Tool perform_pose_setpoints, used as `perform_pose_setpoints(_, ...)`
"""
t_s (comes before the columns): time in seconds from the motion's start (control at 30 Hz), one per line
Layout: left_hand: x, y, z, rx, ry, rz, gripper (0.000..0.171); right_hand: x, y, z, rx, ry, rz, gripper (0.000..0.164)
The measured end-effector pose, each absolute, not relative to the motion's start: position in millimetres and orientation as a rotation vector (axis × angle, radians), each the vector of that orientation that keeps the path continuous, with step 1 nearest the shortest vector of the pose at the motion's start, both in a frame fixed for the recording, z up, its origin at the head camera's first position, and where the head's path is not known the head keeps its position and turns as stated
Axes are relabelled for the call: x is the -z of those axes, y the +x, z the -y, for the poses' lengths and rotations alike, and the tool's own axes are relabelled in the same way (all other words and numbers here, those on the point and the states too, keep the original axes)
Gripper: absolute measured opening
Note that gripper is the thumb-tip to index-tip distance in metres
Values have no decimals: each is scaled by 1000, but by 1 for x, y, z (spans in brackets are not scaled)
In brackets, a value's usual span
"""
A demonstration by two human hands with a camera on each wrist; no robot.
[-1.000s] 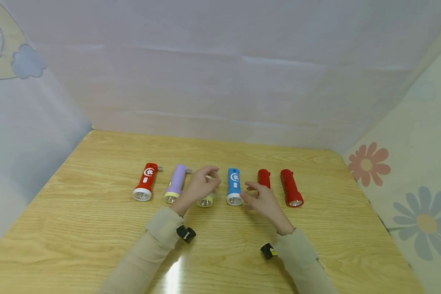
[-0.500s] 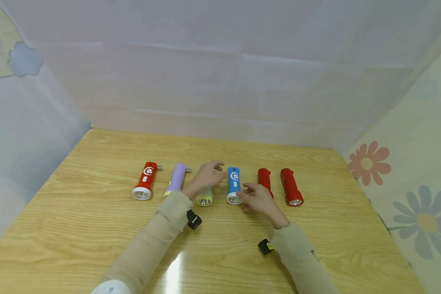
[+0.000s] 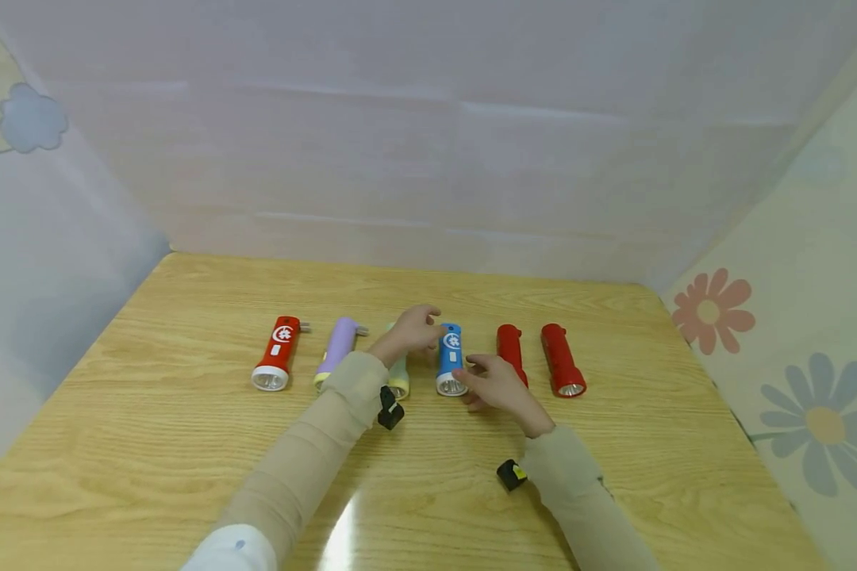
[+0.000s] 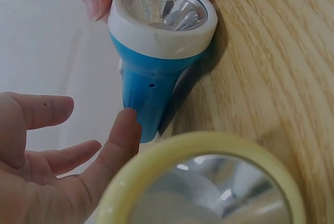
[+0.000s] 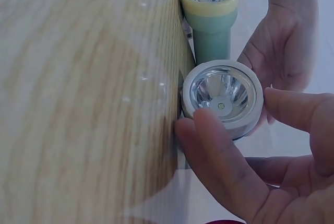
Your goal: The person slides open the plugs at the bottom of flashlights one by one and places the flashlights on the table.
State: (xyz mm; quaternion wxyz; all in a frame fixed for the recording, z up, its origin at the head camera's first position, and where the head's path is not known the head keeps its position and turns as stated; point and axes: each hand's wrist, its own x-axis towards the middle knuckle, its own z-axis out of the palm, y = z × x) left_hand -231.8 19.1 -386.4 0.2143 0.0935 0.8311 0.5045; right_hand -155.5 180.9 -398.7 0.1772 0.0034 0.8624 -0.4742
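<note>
A blue flashlight (image 3: 451, 358) with a white head lies lengthwise on the wooden table, its lens facing me. My right hand (image 3: 498, 385) pinches it at the head, thumb on top of the white rim and fingers low on its right side. My left hand (image 3: 416, 329) reaches over a pale green flashlight (image 5: 212, 41) with a yellow rim and partly hides it in the head view. The left fingers are spread, and one fingertip (image 4: 127, 118) is right at the blue body, near its back end. Nothing is gripped by the left hand.
To the left lie a purple flashlight (image 3: 338, 349) and a red one with a white head (image 3: 275, 353), metal plug prongs showing on both. Two plain red flashlights (image 3: 562, 358) lie on the right, one partly behind my right hand. Pale cloth (image 3: 428, 159) hangs behind the wooden table (image 3: 428, 492).
My left hand has moved right and slightly away from me, from the green flashlight to the blue one's back end. My right hand has shifted slightly left, its thumb coming onto the blue flashlight's head.
</note>
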Motion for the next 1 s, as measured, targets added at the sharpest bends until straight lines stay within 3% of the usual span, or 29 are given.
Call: perform_pose_setpoints(1.0, 399, -234, -36, -1280, 243, -2330, 48, 391, -157, -184, 1352, -98, -2368, 39)
